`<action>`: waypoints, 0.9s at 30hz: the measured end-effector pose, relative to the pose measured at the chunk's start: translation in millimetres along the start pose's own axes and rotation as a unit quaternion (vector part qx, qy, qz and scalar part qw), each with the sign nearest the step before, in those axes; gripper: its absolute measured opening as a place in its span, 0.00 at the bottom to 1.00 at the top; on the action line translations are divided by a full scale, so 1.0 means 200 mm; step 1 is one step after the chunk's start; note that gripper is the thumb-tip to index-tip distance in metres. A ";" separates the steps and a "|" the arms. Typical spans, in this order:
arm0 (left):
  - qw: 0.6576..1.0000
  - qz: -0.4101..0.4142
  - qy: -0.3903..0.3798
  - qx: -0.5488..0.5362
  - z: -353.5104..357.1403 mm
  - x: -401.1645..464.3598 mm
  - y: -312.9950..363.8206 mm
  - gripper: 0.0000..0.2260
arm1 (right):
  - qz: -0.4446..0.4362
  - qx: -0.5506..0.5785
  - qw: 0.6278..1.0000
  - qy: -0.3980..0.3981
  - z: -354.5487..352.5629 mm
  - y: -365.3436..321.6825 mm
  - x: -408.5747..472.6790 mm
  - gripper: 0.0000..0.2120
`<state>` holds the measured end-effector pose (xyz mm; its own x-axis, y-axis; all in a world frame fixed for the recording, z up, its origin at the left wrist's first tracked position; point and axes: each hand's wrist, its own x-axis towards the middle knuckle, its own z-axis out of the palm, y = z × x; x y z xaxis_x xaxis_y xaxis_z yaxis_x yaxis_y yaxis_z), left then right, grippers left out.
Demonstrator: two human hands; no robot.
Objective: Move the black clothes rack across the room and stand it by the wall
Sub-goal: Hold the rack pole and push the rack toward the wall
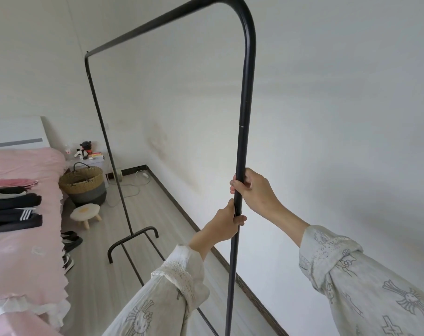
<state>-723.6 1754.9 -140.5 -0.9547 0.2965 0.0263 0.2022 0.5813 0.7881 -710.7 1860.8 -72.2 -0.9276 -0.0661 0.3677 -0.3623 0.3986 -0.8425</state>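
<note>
The black clothes rack [245, 98] is an empty metal frame standing lengthwise close to the white wall [327, 117] on the right. Its near upright runs down the middle of the view. My right hand [254, 190] is wrapped around that upright, and my left hand [226, 224] grips the same pole just below it. The far upright ends in a curved foot [133, 241] on the floor. The near foot is hidden below the frame's bottom edge.
A bed with a pink cover [19, 238] and folded dark clothes [12, 209] fills the left side. Beside it stand a woven basket [83, 184], a small stool [85, 213] and shoes [70, 241]. A nightstand [89, 161] and cables [133, 183] sit in the far corner.
</note>
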 end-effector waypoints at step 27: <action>1.000 -0.007 -0.007 0.030 0.36 1.27 0.31 0.14 | 0.006 0.014 1.000 -0.007 -0.67 0.71 0.98 0.02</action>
<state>-937.7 1919.8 -128.8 -0.9545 0.2982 0.0072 0.2022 0.6290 0.7507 -932.0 2028.3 -67.4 -0.9332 -0.0740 0.3518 -0.3529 0.3741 -0.8576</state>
